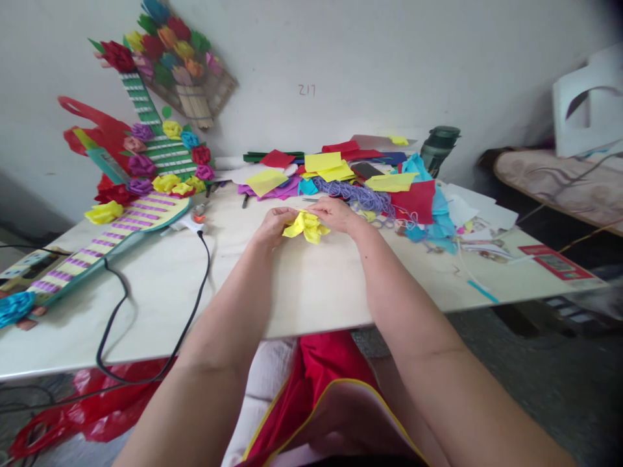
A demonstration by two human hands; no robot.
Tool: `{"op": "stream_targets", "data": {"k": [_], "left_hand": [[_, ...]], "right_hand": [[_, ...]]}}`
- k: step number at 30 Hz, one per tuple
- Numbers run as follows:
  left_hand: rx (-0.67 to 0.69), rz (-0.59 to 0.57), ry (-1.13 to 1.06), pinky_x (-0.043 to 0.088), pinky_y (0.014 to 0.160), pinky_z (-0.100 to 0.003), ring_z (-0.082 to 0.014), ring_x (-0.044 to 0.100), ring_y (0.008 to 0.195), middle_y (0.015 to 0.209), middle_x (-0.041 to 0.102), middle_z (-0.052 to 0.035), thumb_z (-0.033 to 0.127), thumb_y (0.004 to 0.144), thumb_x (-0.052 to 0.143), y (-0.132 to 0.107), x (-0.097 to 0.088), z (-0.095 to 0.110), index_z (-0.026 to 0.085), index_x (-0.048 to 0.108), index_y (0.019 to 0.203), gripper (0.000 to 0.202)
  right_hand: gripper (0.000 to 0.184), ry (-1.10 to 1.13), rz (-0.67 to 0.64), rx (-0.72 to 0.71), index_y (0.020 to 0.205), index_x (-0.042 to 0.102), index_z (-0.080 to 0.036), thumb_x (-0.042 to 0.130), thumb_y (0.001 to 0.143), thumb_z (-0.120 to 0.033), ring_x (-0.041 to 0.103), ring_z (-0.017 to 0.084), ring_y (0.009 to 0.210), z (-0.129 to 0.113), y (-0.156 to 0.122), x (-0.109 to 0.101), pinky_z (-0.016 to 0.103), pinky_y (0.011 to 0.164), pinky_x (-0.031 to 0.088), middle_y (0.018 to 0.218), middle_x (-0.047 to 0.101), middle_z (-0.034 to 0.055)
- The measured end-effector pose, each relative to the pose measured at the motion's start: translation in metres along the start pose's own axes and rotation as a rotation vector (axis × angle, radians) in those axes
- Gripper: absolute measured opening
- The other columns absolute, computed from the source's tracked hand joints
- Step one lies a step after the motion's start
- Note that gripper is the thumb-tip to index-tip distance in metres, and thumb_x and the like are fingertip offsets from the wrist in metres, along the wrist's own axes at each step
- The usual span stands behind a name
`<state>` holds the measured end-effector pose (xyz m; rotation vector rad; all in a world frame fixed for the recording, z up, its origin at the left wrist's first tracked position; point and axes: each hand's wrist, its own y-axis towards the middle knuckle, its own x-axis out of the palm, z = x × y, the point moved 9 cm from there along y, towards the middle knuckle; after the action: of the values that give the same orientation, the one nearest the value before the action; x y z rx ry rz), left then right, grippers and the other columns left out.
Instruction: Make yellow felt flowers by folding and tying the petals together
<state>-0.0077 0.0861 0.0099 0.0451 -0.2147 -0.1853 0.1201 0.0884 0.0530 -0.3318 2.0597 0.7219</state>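
Note:
A yellow paper flower (306,227) is held just above the table (311,292), its petals spread toward me. On its left side, my left hand (276,225) is closed with the fingertips pinching the flower. From the right, my right hand (335,215) pinches the flower's upper edge between thumb and fingers. Right behind the hands lie a bundle of lilac yarn (357,193) and several yellow paper sheets (324,162). To the left stands a decorated piece with green and purple stripes (168,154), with several paper flowers fixed to it.
A black cable (202,279) runs from a white plug (191,224) over the table's front edge. A dark green bottle (439,150) stands at the back right. Red paper (413,202) and blue crepe paper (441,220) lie below it. A red plastic bag (104,133) sits at the back left.

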Motion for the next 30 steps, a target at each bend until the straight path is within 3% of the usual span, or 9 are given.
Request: {"op": "stream_targets", "data": {"k": [9,13,20,30], "left_hand": [[-0.031,-0.038,0.055,0.041,0.048,-0.024,-0.0105,0.052,0.045,0.051,0.059,-0.0011,0.023,0.052,0.072,-0.001,0.006,-0.005,0.013,0.062,0.058,0.015],[-0.052,-0.059,0.047,0.038,0.047,-0.024,-0.01,0.05,0.044,0.05,0.057,-0.0004,0.025,0.051,0.074,-0.001,0.01,-0.01,0.014,0.061,0.057,0.018],[-0.044,-0.083,0.04,0.039,0.049,-0.024,-0.0097,0.051,0.046,0.052,0.058,-0.0005,0.027,0.049,0.077,0.001,0.011,-0.014,0.013,0.061,0.058,0.022],[-0.064,-0.084,0.037,0.042,0.051,-0.024,-0.011,0.054,0.048,0.054,0.061,-0.0019,0.026,0.049,0.077,0.0,0.014,-0.017,0.013,0.063,0.059,0.021]], "right_hand": [[0.022,0.151,0.041,0.013,0.09,0.08,-0.019,0.061,0.084,-0.027,0.065,0.017,0.088,0.011,0.0,0.0,0.028,0.086,0.049,0.089,0.074,0.0048],[0.018,0.199,0.054,-0.046,0.08,0.08,-0.018,0.063,0.079,-0.024,0.065,0.017,0.085,0.009,0.001,-0.001,0.029,0.084,0.05,0.081,0.073,0.0035],[0.013,0.319,0.08,-0.038,0.069,0.077,-0.017,0.066,0.071,-0.023,0.063,0.015,0.082,0.011,-0.001,-0.005,0.03,0.085,0.05,0.083,0.071,0.0038],[0.01,0.571,0.07,0.13,0.059,0.069,-0.013,0.068,0.064,-0.021,0.056,0.009,0.068,0.018,-0.006,0.002,0.023,0.059,0.046,0.09,0.067,0.006]]}}
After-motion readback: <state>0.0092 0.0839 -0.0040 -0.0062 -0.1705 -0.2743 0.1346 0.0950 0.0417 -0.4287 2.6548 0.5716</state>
